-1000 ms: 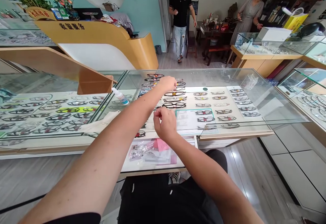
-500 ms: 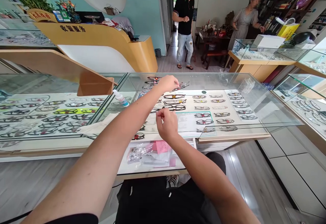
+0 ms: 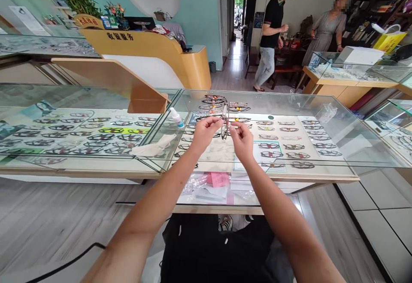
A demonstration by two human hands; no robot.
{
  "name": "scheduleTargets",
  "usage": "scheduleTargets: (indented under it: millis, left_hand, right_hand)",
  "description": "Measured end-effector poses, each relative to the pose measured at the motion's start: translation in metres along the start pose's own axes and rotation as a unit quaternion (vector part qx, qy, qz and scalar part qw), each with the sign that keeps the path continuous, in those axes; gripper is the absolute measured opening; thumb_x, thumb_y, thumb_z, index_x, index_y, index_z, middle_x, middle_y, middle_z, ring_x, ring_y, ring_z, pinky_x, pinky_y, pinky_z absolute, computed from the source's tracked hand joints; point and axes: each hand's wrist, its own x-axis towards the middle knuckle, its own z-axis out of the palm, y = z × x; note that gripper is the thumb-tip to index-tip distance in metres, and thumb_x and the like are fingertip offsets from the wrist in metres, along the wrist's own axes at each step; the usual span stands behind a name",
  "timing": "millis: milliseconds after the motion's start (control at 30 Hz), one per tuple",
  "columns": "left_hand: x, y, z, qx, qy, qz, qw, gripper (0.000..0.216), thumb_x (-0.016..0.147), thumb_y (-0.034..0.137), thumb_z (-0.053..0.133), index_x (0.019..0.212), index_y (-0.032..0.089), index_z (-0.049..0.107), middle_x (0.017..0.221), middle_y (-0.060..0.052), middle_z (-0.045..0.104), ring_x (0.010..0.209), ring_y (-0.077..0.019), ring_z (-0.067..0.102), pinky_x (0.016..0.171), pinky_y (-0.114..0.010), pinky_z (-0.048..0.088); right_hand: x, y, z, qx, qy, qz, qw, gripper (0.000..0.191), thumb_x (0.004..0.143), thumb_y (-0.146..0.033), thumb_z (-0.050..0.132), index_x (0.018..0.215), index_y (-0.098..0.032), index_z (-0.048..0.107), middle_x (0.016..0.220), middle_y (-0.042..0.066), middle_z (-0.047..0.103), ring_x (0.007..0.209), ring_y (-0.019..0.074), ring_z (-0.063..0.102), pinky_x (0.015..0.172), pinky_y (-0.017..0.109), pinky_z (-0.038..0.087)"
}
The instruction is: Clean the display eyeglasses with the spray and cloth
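Observation:
A pair of eyeglasses stands on end between my two hands over the glass counter. My left hand pinches it from the left with thumb and fingertips. On the other side, the fingers of my right hand are closed at its edge. Behind them, several folded eyeglasses lie stacked on the glass top. A small white bottle with a blue label and a crumpled pale cloth are to the left of my hands.
Under the glass lie rows of eyeglass frames. A slanted wooden board rises at the left. Below the counter, a pulled-out drawer holds plastic bags and a pink paper. Two people stand at the back right.
My left hand has come back from the stacked glasses, and both hands now hold one pair between them. The view has shifted left. The person in black has turned and moved right.

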Motion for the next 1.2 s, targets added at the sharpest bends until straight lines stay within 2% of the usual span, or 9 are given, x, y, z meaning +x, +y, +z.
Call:
scheduleTargets:
  millis: [100, 367, 533, 667, 900, 1200]
  left_hand:
    - [-0.011, 0.0, -0.006, -0.015, -0.003, -0.004, 1.0, 0.039, 0.079, 0.057, 0.085, 0.087, 0.019, 0.08, 0.063, 0.003, 0.05, 0.06, -0.0109, 0.037, 0.057, -0.027, 0.031]
    - [-0.022, -0.01, -0.002, -0.039, -0.013, -0.023, 0.999, 0.041, 0.078, 0.06, 0.086, 0.087, 0.02, 0.081, 0.06, 0.003, 0.051, 0.058, -0.0114, 0.037, 0.055, -0.028, 0.029]
    - [-0.024, -0.013, 0.0, -0.022, -0.011, -0.006, 1.0, 0.04, 0.079, 0.06, 0.086, 0.087, 0.021, 0.081, 0.065, -0.001, 0.06, 0.063, -0.0157, 0.051, 0.055, -0.029, 0.036]
    - [-0.025, -0.013, 0.001, -0.014, -0.014, 0.0, 1.0, 0.039, 0.081, 0.06, 0.085, 0.088, 0.022, 0.081, 0.067, -0.002, 0.062, 0.065, -0.0175, 0.055, 0.056, -0.03, 0.039]
    - [-0.026, -0.014, 0.002, -0.026, -0.01, 0.005, 1.0, 0.035, 0.083, 0.056, 0.084, 0.089, 0.022, 0.082, 0.061, 0.002, 0.049, 0.06, -0.0135, 0.042, 0.057, -0.029, 0.033]
    - [-0.013, -0.015, -0.007, -0.123, 0.088, -0.021, 0.988, 0.04, 0.07, 0.052, 0.094, 0.088, 0.018, 0.083, 0.059, 0.004, 0.048, 0.056, -0.0083, 0.033, 0.054, -0.026, 0.024]
  right_hand:
    - [-0.002, -0.001, 0.001, 0.034, -0.041, 0.011, 0.999, 0.033, 0.096, -0.054, 0.069, 0.104, -0.022, 0.074, 0.063, -0.008, 0.036, 0.059, 0.0137, 0.036, 0.062, 0.03, 0.033]
    - [-0.002, -0.005, -0.002, 0.091, -0.068, 0.087, 0.99, 0.04, 0.083, -0.061, 0.079, 0.093, -0.023, 0.071, 0.059, -0.009, 0.036, 0.056, 0.0118, 0.029, 0.056, 0.029, 0.027]
    - [0.0, -0.004, -0.002, 0.103, -0.071, 0.11, 0.986, 0.037, 0.081, -0.057, 0.08, 0.086, -0.023, 0.066, 0.058, -0.009, 0.037, 0.056, 0.011, 0.027, 0.055, 0.028, 0.024]
    - [0.0, -0.003, -0.001, 0.097, -0.057, 0.108, 0.988, 0.031, 0.084, -0.051, 0.077, 0.084, -0.024, 0.063, 0.058, -0.009, 0.036, 0.056, 0.0113, 0.027, 0.055, 0.028, 0.025]
    - [-0.002, -0.005, -0.002, 0.065, -0.021, 0.083, 0.994, 0.026, 0.087, -0.047, 0.072, 0.086, -0.024, 0.061, 0.058, -0.01, 0.036, 0.055, 0.0117, 0.029, 0.058, 0.029, 0.029]
    - [0.007, -0.002, -0.01, 0.048, 0.054, 0.111, 0.991, 0.02, 0.081, -0.039, 0.069, 0.077, -0.024, 0.057, 0.062, -0.008, 0.039, 0.063, 0.0127, 0.035, 0.063, 0.029, 0.034]
